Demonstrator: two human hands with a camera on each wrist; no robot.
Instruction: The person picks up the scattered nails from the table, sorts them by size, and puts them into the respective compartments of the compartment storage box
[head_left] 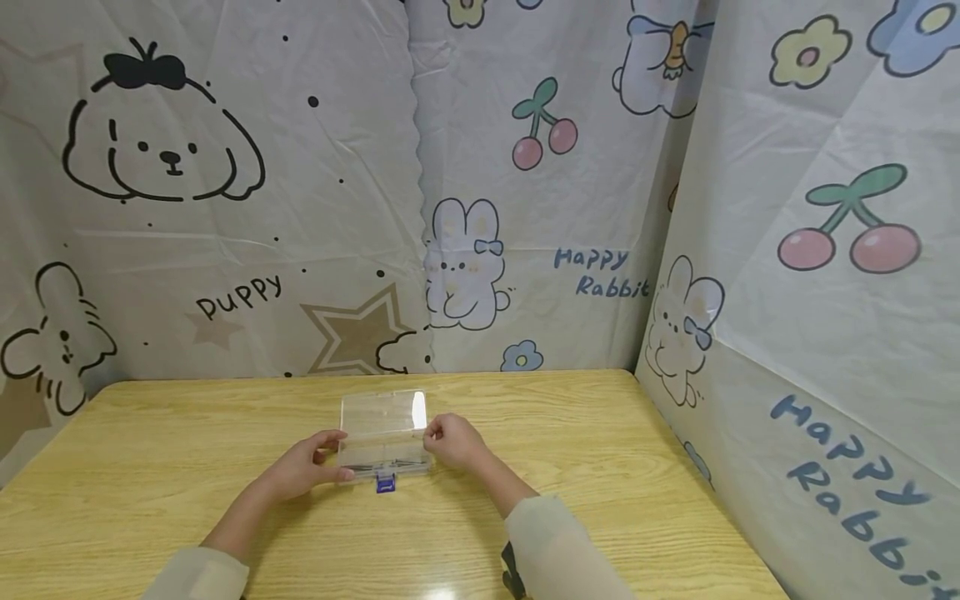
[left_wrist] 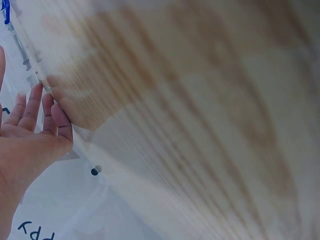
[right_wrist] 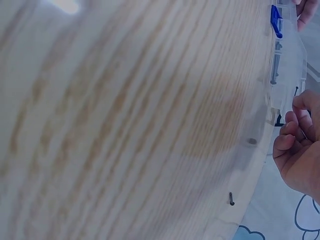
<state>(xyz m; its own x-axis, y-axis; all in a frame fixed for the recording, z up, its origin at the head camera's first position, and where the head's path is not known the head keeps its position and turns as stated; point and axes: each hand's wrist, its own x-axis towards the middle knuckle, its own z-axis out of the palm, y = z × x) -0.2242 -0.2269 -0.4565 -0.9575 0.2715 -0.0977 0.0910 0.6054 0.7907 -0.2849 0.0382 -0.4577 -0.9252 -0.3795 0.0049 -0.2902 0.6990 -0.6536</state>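
Note:
A clear plastic box (head_left: 382,454) lies on the wooden table (head_left: 600,433) with its lid (head_left: 384,411) swung open toward the back. A blue latch (head_left: 386,483) sits on its front edge. Thin dark metal pieces lie inside. My left hand (head_left: 307,462) holds the box's left end, thumb on the front wall and fingers (left_wrist: 37,107) against the end. My right hand (head_left: 450,440) pinches the right end with curled fingers (right_wrist: 292,132). The right wrist view shows the box (right_wrist: 287,65) and its latch (right_wrist: 276,21) from the side.
Cartoon-printed cloth (head_left: 525,208) hangs close behind the table and along its right side. A small dark screw-like piece (right_wrist: 231,198) lies on the table near its far edge. Bare wood spreads to the left and right of the box.

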